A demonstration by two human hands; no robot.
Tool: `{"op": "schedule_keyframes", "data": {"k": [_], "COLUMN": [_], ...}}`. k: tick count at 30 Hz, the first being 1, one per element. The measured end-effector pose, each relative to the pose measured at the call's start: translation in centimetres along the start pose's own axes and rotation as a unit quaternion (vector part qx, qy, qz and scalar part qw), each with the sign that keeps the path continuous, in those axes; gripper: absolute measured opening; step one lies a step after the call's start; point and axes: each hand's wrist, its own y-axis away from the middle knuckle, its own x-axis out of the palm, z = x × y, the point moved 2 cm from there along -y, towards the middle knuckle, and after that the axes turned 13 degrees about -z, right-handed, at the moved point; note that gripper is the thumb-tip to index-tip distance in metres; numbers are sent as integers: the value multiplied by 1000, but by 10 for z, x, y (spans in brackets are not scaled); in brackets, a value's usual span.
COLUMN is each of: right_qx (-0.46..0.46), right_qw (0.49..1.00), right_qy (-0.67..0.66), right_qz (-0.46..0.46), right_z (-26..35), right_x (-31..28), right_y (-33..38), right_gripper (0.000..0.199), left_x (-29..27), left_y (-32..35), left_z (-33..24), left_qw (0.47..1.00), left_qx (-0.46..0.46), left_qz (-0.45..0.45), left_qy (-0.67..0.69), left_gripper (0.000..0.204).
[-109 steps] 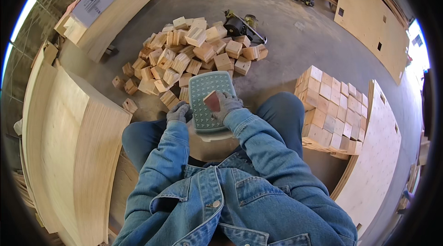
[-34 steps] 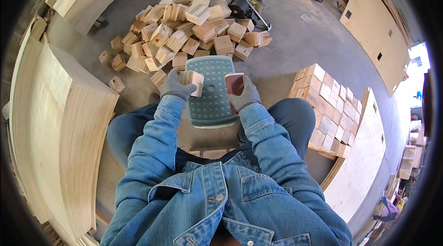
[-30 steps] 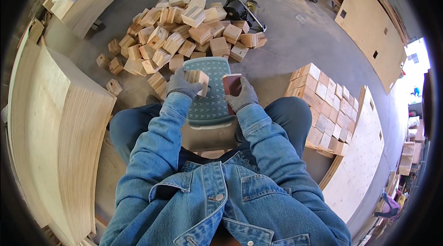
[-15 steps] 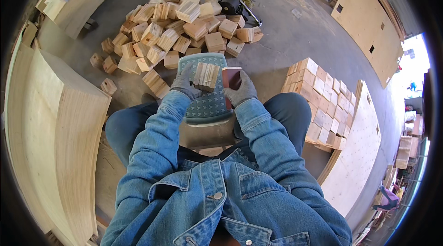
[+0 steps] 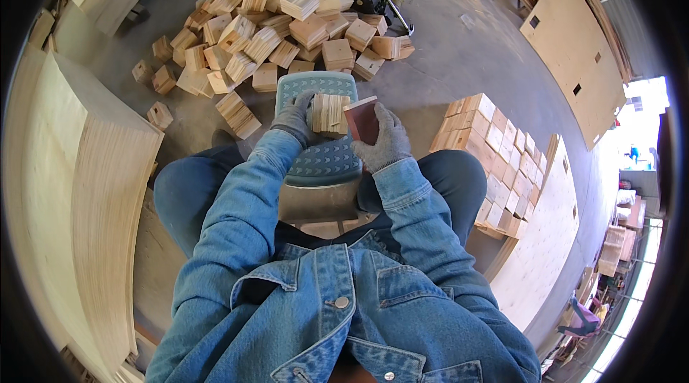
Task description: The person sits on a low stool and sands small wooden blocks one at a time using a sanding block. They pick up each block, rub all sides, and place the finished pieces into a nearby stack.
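Over a blue-green stool [image 5: 316, 83] with a patterned top, my gloved left hand [image 5: 293, 120] is closed around a wooden block [image 5: 331, 114] with layered edges. Just right of that block, a flat sanding block [image 5: 363, 122] with a reddish-brown face is in my gloved right hand [image 5: 388, 142]. My thumb lies along its near side, and its face is tilted toward the wooden block. The two pieces are very close at one edge; whether they touch, I cannot tell.
Beyond the stool lies a loose heap of wooden blocks [image 5: 280, 24], with a power tool [image 5: 375, 1] behind it. Neatly stacked blocks [image 5: 495, 157] stand by my right knee on a board. A tall stack of wooden sheets [image 5: 108, 232] is at my left.
The sanding block has swung from nearly upright to tilted, and my right hand has moved right. My left hand has shifted slightly right with the wooden block. The whole view has shifted a little.
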Motion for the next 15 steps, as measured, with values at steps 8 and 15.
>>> {"op": "schedule_keyframes", "data": {"k": [8,15], "right_qx": [90,152], "right_qw": [988,968], "right_qy": [-117,-140], "right_qz": [-56,-142], "right_z": [-21,-54], "right_x": [-23,-48], "right_y": [-12,-13], "right_gripper": [99,97], "left_x": [-35,-80], "left_y": [5,1], "left_z": [-50,-108], "left_qw": [974,992], "left_qx": [4,72], "left_qz": [-71,-94], "left_qy": [215,-37], "left_gripper": [78,94]}}
